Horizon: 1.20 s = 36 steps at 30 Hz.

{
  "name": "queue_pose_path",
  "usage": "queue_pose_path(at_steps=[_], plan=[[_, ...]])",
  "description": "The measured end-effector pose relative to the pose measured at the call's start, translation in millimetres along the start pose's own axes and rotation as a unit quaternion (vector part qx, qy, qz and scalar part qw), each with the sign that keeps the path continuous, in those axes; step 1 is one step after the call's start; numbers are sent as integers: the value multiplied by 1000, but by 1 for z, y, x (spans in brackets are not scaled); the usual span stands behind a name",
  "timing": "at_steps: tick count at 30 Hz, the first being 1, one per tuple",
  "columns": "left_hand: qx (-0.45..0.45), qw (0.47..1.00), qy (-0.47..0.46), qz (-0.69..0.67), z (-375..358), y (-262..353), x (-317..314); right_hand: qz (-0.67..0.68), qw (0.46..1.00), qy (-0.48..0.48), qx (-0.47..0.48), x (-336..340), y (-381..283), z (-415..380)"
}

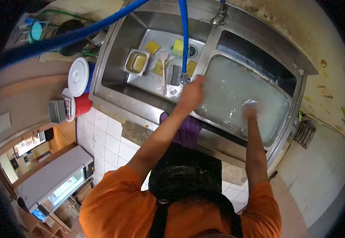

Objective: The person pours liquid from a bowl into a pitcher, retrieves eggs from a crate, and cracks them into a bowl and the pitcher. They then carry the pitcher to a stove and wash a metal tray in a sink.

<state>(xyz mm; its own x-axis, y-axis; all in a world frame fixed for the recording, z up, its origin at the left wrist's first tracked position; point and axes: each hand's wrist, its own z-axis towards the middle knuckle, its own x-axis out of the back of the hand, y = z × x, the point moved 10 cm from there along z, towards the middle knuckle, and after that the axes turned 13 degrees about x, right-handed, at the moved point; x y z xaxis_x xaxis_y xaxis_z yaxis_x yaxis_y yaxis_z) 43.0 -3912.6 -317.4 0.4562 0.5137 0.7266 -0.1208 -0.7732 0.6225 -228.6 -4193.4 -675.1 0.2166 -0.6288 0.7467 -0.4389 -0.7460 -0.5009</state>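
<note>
A large rectangular metal tray (289, 104) full of cloudy water lies over the right basin. My left hand (192, 93) is at the tray's left edge, near the divider between the basins; it is blurred, and its fingers are not clear. Over the tray's right half, my right hand (252, 109) dips at the water's surface beside a shiny spot, its fingers smeared by motion. In the left basin (140, 85) are a small metal container (137, 62), a pale spatula (164, 73), a grey pad (175, 75) and several yellow sponges (152, 47).
A blue hose (184, 35) hangs into the left basin, and another length crosses the upper left. The faucet (218, 19) stands at the back rim. Left of the sink are a white lid (78, 77) and a red bucket (83, 104). Purple cloth (186, 131) hangs at the front edge.
</note>
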Motion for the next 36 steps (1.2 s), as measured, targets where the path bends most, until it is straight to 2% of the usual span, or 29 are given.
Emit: queue_pose_path(at_steps=[1,2,3,4,5,7,8,9,10,12,13,15,16,17,18,19,20,21,23,24,25,27,28,29,30,32,33,35,36], plan=[[31,995,88,-37,0,-18,37,-112,990,-12,-83,18,-5,-10],[19,982,136,-132,10,-59,55,-216,961,-41,-167,36,-11,-23],[-2,960,205,-190,16,-77,73,-283,951,7,-122,62,-41,-39],[49,966,211,-141,38,-112,64,-352,930,58,-83,90,-75,-58],[59,974,190,-112,63,-141,44,-365,924,95,-60,99,-96,-69],[149,988,9,-34,106,-187,-37,-302,944,128,-24,87,-124,-77],[-2,991,-18,134,135,-246,-114,-251,961,114,-19,77,-136,-76],[-166,946,3,278,152,-299,-186,-195,976,100,-10,65,-148,-72],[-133,939,-10,315,156,-305,-201,-147,986,83,-4,54,-158,-68],[-60,940,26,335,152,-295,-204,-87,994,58,12,32,-180,-51],[-53,938,36,340,154,-291,-208,-67,996,49,19,24,-190,-39],[43,935,64,346,145,-283,-194,-47,998,34,28,3,-204,-14],[-82,908,23,411,151,-288,-218,-39,998,27,34,-8,-210,-4],[-80,907,21,413,154,-286,-220,-39,998,19,35,-20,-211,3],[40,942,-39,331,162,-304,-221,-41,999,10,35,-32,-212,9],[156,953,-97,242,161,-323,-220,-43,999,1,29,-43,-211,13],[155,953,-95,244,161,-319,-211,-39,999,-13,23,-44,-215,13],[97,964,-108,223,160,-304,-205,-31,999,-29,17,-44,-220,10],[-21,975,-132,176,154,-274,-198,54,995,-82,-6,24,-274,-11],[-24,965,-170,199,153,-275,-202,140,980,-138,-28,42,-295,-28],[-25,965,-169,198,148,-262,-188,139,980,-137,-28,43,-295,-38],[-109,930,-205,285,132,-218,-160,101,983,-152,-2,43,-283,-60],[-86,901,-261,337,130,-224,-159,89,994,-66,16,46,-268,-67],[-63,894,-276,349,118,-221,-143,76,996,22,35,55,-255,-76],[-42,885,-291,361,100,-212,-118,92,996,2,9,67,-249,-90],[62,915,-219,334,59,-119,-26,111,994,-6,-18,91,-244,-114],[53,915,-215,337,52,-73,-5,63,997,11,-39,101,-237,-127],[53,970,-180,153,46,-3,25,18,997,34,-72,116,-228,-146],[84,980,-175,34,61,8,22,18,998,25,-54,120,-228,-151]])
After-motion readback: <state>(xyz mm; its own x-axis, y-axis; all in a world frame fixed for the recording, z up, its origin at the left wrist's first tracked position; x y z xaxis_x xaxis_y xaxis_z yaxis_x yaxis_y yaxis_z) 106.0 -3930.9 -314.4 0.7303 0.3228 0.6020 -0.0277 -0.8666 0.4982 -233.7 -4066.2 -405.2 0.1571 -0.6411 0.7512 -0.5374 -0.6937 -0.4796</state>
